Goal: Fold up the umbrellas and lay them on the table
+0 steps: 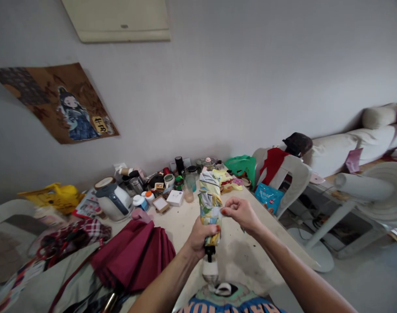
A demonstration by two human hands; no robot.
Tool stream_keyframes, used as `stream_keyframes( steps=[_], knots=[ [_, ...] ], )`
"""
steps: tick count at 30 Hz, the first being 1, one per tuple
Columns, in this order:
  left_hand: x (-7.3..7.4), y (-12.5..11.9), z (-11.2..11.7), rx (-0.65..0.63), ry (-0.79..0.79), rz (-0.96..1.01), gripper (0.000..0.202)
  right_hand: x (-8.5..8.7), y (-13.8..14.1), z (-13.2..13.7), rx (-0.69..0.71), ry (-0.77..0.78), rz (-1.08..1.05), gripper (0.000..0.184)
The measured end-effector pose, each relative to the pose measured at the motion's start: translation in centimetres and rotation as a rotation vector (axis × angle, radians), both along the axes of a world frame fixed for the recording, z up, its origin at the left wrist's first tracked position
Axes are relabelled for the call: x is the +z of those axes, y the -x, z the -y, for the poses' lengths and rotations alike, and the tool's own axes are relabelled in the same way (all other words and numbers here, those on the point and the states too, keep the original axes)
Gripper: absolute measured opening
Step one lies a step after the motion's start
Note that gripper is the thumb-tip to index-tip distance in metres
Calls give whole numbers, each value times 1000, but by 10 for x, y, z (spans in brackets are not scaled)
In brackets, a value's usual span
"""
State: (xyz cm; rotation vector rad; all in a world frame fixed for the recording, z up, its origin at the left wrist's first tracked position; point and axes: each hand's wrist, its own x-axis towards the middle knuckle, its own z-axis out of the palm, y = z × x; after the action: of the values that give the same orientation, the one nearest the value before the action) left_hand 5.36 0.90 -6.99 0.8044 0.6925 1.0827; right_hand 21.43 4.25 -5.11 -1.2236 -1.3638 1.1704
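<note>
Over the table [263, 256], the left hand [198, 237] grips an umbrella [210, 201], seemingly steadying it while the right hand [241, 214] pinches its edge.

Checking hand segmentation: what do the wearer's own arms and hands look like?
Left hand and right hand: ungloved, red polish on visible nails. Both forearms: bare, no sleeves in view. Bottom edge: a worn printed top, pale peach letters on blue.
</note>
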Motion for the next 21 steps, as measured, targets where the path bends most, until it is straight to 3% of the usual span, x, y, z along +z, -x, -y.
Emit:
stream_keyframes(
  steps=[4,8,10,15,19,21],
  knots=[
    [-6,-3,0,-139,-8,207,46,-4,4,-5,144,160,-217,54],
    [-11,0,-7,-86,13,257,37,7,6,2,-4,-8,-103,43],
    [-13,3,-10,-82,43,265,39,14,9,10,-10,-75,-72,42],
    [-22,10,-12,-227,54,352,47,24,21,20,30,56,-178,39],
    [-31,13,-13,-273,-3,305,49,30,22,20,74,-97,-101,34],
    [-33,13,-13,-305,-17,302,47,35,18,19,7,-219,-57,30]
  ],
)
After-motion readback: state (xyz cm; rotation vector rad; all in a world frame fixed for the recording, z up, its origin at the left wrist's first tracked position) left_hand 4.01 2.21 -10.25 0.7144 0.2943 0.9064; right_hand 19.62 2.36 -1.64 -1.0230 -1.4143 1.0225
